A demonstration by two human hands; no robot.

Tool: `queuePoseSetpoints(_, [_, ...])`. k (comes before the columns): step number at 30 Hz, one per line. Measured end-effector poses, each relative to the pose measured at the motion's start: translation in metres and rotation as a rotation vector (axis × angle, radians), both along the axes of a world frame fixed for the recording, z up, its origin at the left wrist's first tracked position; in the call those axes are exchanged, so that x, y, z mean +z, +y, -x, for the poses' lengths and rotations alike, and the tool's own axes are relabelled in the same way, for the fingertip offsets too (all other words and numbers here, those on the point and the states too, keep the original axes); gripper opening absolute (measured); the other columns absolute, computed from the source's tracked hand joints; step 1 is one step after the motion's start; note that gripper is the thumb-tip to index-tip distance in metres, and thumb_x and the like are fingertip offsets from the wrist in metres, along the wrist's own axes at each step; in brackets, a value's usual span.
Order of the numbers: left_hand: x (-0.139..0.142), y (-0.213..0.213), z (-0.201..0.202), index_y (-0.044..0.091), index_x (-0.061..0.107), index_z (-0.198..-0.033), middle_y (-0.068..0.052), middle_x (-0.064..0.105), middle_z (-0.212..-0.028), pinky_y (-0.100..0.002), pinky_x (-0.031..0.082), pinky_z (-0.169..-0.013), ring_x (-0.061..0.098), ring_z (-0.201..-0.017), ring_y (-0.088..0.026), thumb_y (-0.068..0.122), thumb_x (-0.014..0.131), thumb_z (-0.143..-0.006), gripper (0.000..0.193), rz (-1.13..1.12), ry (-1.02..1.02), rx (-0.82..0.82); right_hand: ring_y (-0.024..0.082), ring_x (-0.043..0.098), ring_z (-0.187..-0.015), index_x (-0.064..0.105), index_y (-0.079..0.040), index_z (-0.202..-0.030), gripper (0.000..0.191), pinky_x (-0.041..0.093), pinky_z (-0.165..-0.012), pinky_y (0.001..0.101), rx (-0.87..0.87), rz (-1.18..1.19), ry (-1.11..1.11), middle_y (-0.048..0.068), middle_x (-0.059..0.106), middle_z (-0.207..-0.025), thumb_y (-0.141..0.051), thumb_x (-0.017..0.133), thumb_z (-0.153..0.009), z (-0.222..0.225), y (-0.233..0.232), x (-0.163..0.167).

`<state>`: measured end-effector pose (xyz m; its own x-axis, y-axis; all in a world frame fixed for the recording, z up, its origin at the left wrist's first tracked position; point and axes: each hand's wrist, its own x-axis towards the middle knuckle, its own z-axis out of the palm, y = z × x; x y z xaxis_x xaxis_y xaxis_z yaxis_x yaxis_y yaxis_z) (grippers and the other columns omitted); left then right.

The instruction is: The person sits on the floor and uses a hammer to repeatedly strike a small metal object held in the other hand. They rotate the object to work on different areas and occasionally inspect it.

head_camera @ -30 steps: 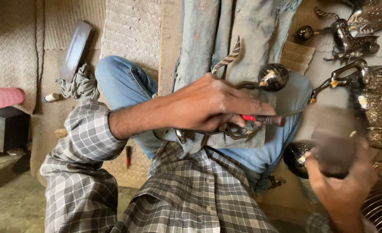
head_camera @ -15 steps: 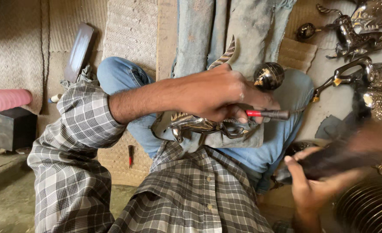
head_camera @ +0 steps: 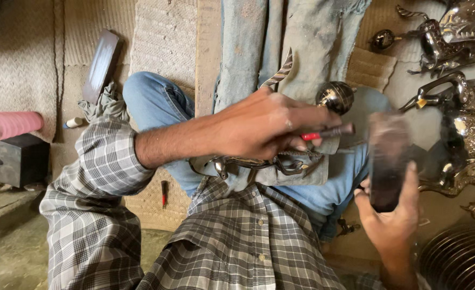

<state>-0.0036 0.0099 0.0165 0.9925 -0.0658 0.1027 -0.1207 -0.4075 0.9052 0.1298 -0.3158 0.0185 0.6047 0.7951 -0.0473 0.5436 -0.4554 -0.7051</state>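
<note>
Head view, looking down at a seated person's lap: the left hand point(head_camera: 264, 129), at centre frame, is clenched around a slim red-handled punch point(head_camera: 328, 132) whose dark tip points toward the right. Under that hand, pressed against a grey cloth on the lap, lies a curved metal ornament point(head_camera: 253, 164) with a twisted horn point(head_camera: 278, 70) rising above the knuckles and a round engraved ball point(head_camera: 335, 96) just beside the punch. At lower right the right hand point(head_camera: 393, 215) grasps a dark wooden mallet block point(head_camera: 388, 161), blurred and raised near the punch's end but apart from it. The ball already shows pattern, so the chasing looks partly done; how much surface is left cannot be told, since the hand hides most of the piece. Shiny metal figures point(head_camera: 447, 43) crowd the upper right; a pink roll point(head_camera: 9, 124) lies at far left.
</note>
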Motion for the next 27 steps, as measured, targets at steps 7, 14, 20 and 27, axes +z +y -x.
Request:
queuePoseSetpoints(7, [0.006,0.000,0.008,0.013,0.057,-0.142,-0.012,0.078,-0.115,-0.031,0.051,-0.040,0.071,-0.060,-0.015,0.007,0.075,-0.093,0.052,-0.011,-0.064,0.052,0.023,0.065,-0.092,0.001,-0.011,-0.170,0.111,0.057,-0.088,0.0321,-0.055,-0.191,0.063,0.015,0.061,-0.107,0.013,0.078,-0.094,-0.008,-0.004,0.009])
queuePoseSetpoints(14, [-0.003,-0.002,0.003,0.018,0.060,-0.142,-0.010,0.073,-0.132,-0.026,0.052,-0.039,0.077,-0.072,-0.019,-0.011,0.063,-0.077,0.071,-0.045,-0.070,-0.006,0.031,0.067,-0.090,0.019,-0.004,-0.163,0.101,0.058,-0.079,0.0390,-0.015,-0.099,0.063,0.024,0.064,-0.104,0.012,0.077,-0.082,-0.011,0.019,0.026])
queuePoseSetpoints(20, [-0.002,0.000,0.005,0.018,0.056,-0.148,0.000,0.076,-0.129,-0.026,0.055,-0.047,0.081,-0.095,-0.020,-0.013,0.061,-0.081,0.074,0.010,-0.088,-0.034,0.034,0.067,-0.093,0.027,0.000,-0.155,0.095,0.059,-0.080,0.0412,-0.067,-0.049,0.113,0.026,0.063,-0.104,0.005,0.077,-0.074,-0.014,0.021,0.030])
queuePoseSetpoints(27, [-0.003,-0.007,0.005,0.019,0.062,-0.140,-0.004,0.078,-0.124,-0.027,0.055,-0.044,0.080,-0.086,-0.017,0.003,0.071,-0.094,0.049,0.041,-0.046,0.005,0.034,0.068,-0.095,0.024,0.000,-0.156,0.096,0.059,-0.082,0.0377,0.157,-0.019,-0.144,0.028,0.064,-0.108,0.013,0.076,-0.076,-0.020,0.010,0.021])
